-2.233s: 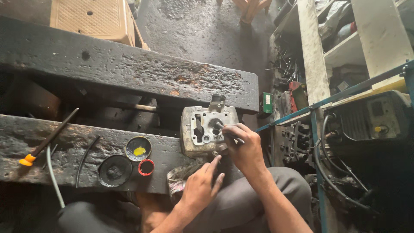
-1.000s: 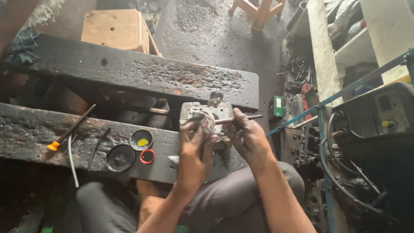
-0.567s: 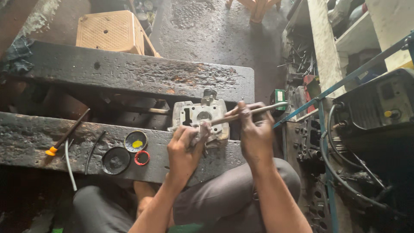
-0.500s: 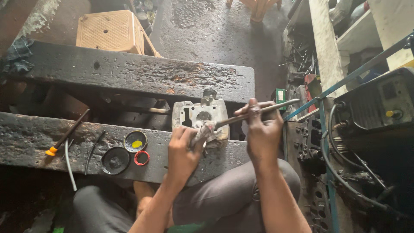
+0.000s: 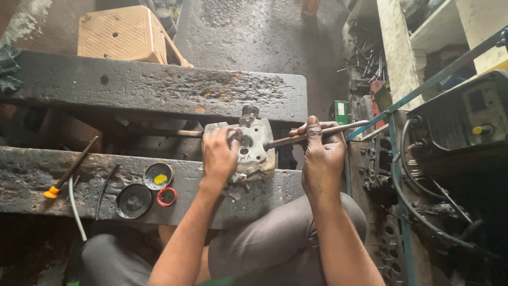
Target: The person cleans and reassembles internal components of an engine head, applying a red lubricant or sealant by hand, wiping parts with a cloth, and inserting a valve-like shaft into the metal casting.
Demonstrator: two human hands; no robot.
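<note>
Two dark, grimy beams forming the desk (image 5: 159,95) are seen across the left and middle of the frame, one in the upper half and one (image 5: 264,196) lower down. A pale plastic stool (image 5: 124,34) is seen at the upper left, beyond the upper beam. A grey machine (image 5: 465,122) with a yellow knob and black cables is set at the right edge, behind a blue metal frame (image 5: 423,87).

A grey metal engine part (image 5: 256,148) is placed at the centre of the frame, resting on the near beam's far edge. It is held by the left hand (image 5: 219,156), whose grip is closed around its left side. A long metal rod (image 5: 317,135) is pinched in the right hand (image 5: 320,156), right of centre, with the fingers wrapped over the shaft; the rod's lower end is set against the part's face, and its far end points toward the upper right.

On the lower beam, left of centre, a black round lid (image 5: 133,200), a small tin (image 5: 159,176) with yellow paste and a red ring (image 5: 167,196) are laid close together. A screwdriver (image 5: 71,169) with an orange handle is laid at the far left.
</note>
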